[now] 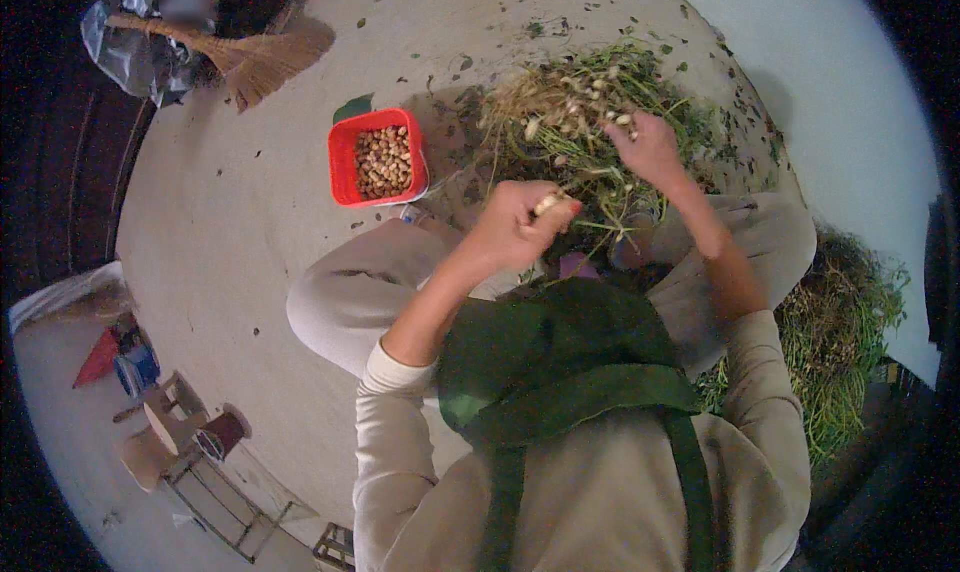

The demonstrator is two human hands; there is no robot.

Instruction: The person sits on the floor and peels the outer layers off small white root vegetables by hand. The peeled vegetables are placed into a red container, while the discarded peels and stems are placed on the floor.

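Note:
Peanut pods (550, 201) show between the curled fingers and thumb of my left hand (521, 223), low in front of the lap. My right hand (649, 148) is farther forward and to the right, its thumb and fingers closed at pods on the pulled-up peanut plants (577, 111). These plants lie in a tangled heap of green stems, pale roots and pods between and beyond my legs. Left of the heap, a red square plastic bucket (341, 159) stands upright on the floor and holds many loose peanut pods (384, 163).
A straw broom (262, 58) and clear plastic (112, 54) lie at the upper left. More peanut plants (840, 339) are piled behind my right knee beside the pale wall (840, 107). Leaf scraps dot the floor. Chairs (150, 448) and a dark red bin (223, 433) stand at lower left.

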